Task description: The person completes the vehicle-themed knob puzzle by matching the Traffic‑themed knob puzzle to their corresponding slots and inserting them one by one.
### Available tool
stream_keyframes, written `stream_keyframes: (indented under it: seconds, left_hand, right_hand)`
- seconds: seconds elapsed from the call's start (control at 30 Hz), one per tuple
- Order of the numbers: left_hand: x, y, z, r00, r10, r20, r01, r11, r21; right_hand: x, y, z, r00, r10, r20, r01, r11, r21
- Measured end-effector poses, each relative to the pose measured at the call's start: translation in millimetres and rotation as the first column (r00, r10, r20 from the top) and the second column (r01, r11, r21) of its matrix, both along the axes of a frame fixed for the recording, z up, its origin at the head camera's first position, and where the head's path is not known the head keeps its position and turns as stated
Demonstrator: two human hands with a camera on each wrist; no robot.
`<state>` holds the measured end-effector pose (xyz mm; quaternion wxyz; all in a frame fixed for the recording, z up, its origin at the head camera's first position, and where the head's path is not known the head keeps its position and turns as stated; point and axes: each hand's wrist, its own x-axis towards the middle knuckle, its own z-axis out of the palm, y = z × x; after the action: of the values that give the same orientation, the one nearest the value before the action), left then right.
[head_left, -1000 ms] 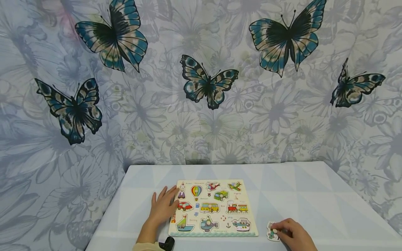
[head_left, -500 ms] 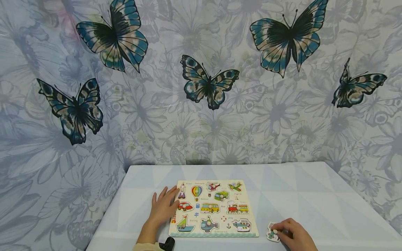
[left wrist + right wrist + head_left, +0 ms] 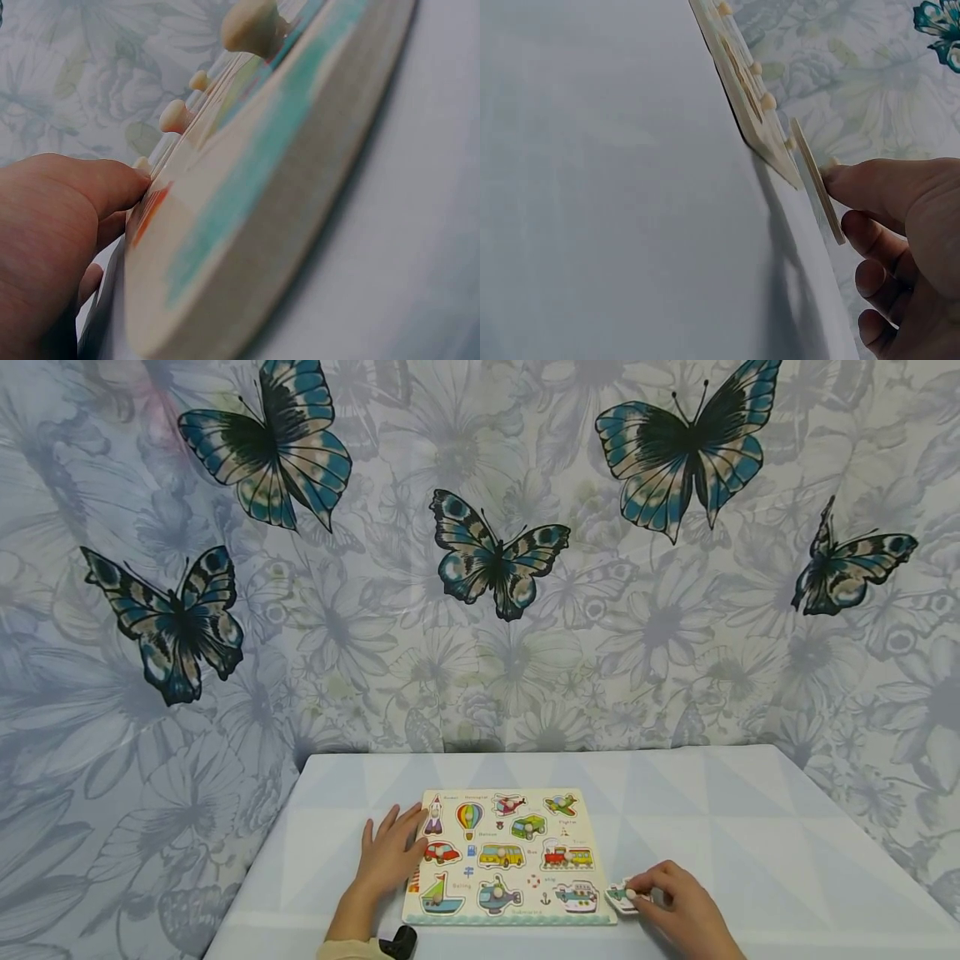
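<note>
A wooden puzzle board (image 3: pixel 450 921) printed with vehicles lies flat on the table. My left hand (image 3: pixel 386 856) rests at its left edge, fingers spread, with the thumb (image 3: pixel 120 184) on the board's face in the left wrist view. My right hand (image 3: pixel 682 902) pinches a knobbed puzzle piece (image 3: pixel 618 897), white-edged with teal on it, by its knob between thumb and forefinger. That piece is raised off the table beside the board's lower right corner, its thin edge showing in the right wrist view. The ship picture (image 3: pixel 577 897) nearest it on the board shows no knob.
Other knobbed pieces sit in the board, among them a sailboat (image 3: pixel 442 895), a submarine (image 3: pixel 498 896) and a train (image 3: pixel 567 857). The pale table (image 3: pixel 720 827) ends at a butterfly-patterned backdrop (image 3: pixel 495 693). A black strap end (image 3: pixel 399 942) shows at the left cuff.
My right hand has lifted the puzzle piece from the table and moved it left and slightly away from me, up to the board's right edge. The left hand stays put.
</note>
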<state>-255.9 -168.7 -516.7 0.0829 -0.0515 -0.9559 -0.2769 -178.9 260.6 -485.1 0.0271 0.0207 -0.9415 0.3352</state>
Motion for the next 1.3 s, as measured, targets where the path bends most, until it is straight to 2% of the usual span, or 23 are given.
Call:
stream_keyframes:
  seconds: [0.23,0.53,0.8,1.3]
  left_hand:
    - [-0.6,0,-1.5,1.0,0.009,0.002,-0.009,1.0,0.002]
    - [-0.1,1,-1.1,1.0,-0.001,0.02,0.0,1.0,0.023]
    - [-0.7,0,-0.5,1.0,0.001,0.016,-0.001,1.0,0.011]
    - [2.7,1,2.7,1.0,0.003,0.0,-0.003,1.0,0.013]
  right_hand:
    - [-9.0,-21,-1.2,0.988,0.113,-0.109,-0.115,0.993,-0.016]
    - [-14.1,-41,-11.0,0.983,0.178,-0.051,-0.179,0.983,-0.028]
    - [-16.0,-51,-12.3,0.982,0.185,-0.041,-0.187,0.98,-0.064]
    - [-14.2,-58,-10.4,0.987,0.154,-0.038,-0.156,0.986,-0.062]
